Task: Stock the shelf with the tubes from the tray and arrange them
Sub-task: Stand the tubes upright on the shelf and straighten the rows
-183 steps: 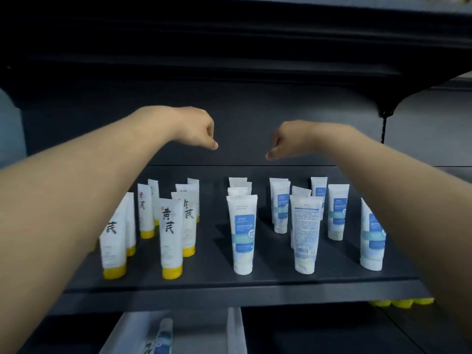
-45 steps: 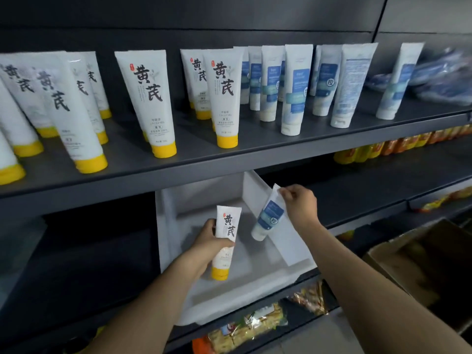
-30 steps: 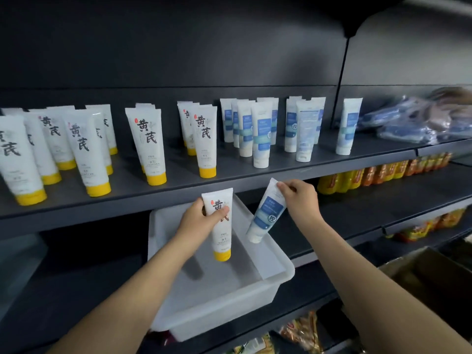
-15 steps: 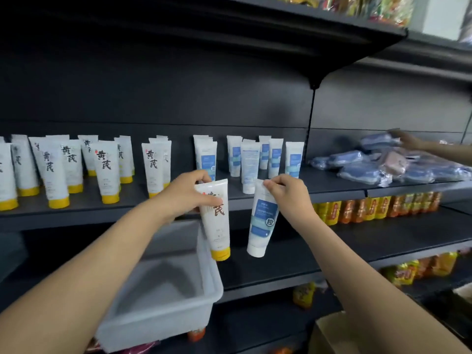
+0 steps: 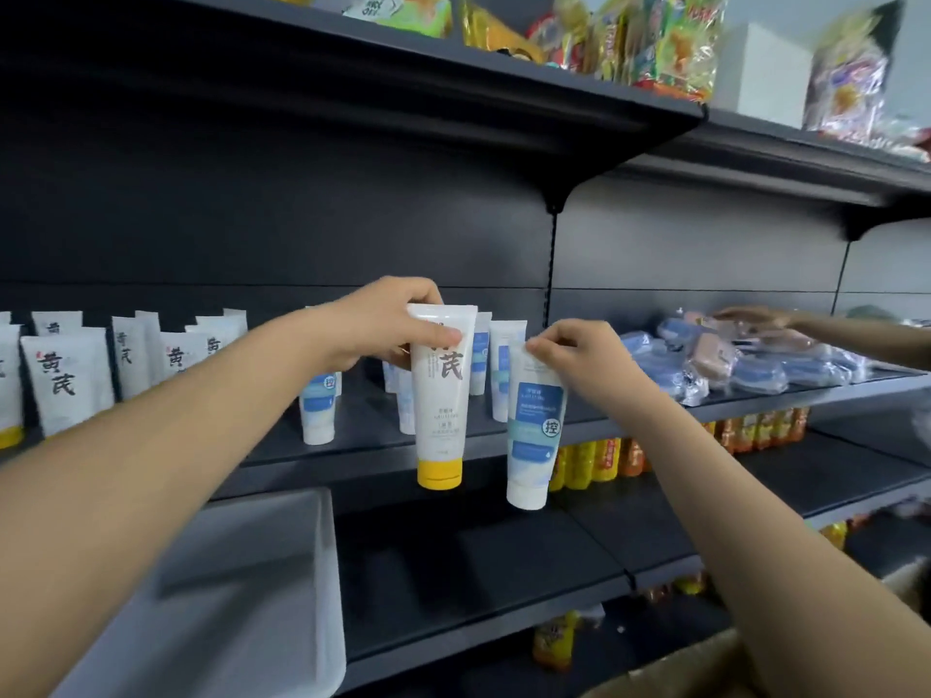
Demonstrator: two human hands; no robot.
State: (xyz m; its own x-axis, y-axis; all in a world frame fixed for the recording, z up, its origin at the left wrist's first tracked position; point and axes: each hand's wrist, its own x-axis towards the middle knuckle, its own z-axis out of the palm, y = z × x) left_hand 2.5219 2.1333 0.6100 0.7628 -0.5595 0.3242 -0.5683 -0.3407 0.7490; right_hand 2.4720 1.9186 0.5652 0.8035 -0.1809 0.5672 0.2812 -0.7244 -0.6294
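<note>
Characters you can read on the tubes

The yellow-capped tube (image 5: pixel 439 395) in your left hand (image 5: pixel 388 319) shows a big black 芪, and your thumb covers the character above it. The shelf tubes (image 5: pixel 63 382) left of that hand read 黄芪. The blue-labelled tube (image 5: pixel 534 420) in your right hand (image 5: pixel 579 355) bears a circled 控. The smaller print is too fine to read.

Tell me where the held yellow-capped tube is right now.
Head view, centre: the yellow-capped tube hangs cap-down from the left hand, in front of the tube shelf edge, just left of the blue-labelled tube pinched by the right hand.
</note>
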